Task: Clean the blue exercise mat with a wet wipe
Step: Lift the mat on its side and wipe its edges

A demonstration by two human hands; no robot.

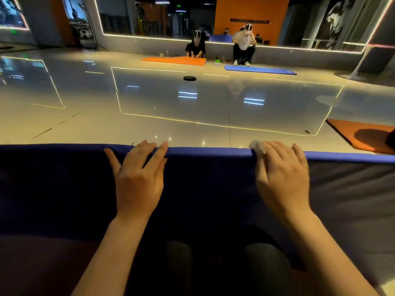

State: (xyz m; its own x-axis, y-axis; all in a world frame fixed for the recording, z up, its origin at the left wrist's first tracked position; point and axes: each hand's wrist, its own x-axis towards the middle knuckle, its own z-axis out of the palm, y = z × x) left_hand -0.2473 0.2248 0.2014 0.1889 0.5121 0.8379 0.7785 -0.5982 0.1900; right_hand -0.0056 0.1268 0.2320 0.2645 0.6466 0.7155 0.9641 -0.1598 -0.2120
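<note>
Fingers (275, 150) of right hand (282, 178) lying nearly straight, pressing crumpled white wet wipe (257, 147) onto far edge of flat blue foam exercise mat (213, 152). Left hand (139, 178) spreading wide, flat, steadying same edge. Keeping firm pressure and wiping along edge in overlapping strokes advisable.

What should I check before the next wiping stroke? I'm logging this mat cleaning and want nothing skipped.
1. Wet wipe under right hand: ok, bunched at the fingertips.
2. Wipe on the blue mat: ok, at its far edge.
3. Left hand steadying the mat: ok, flat, fingers over the edge.
4. Wipe moisture: cannot tell.
5. Remaining dirt: cannot tell, mat in shadow.
</note>
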